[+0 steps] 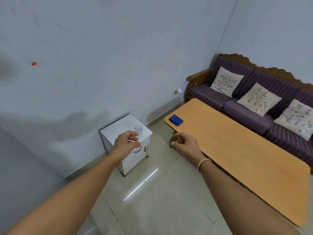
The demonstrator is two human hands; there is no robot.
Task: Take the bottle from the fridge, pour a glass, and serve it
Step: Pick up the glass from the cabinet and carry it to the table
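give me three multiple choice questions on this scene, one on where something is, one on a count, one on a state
1. Where does the clear glass stand?
A. on the wooden table
B. on top of the small white fridge
C. on the floor

2. How many printed cushions lie on the purple sofa?
A. two
B. three
C. four

3. What state is the fridge door in?
A. shut
B. wide open
C. taken off

Answers:
1 B, the glass sits on the fridge's white top, just beyond the left hand.
2 B, three cushions show along the sofa seat.
3 A, the door front lies flush with its handle facing out.
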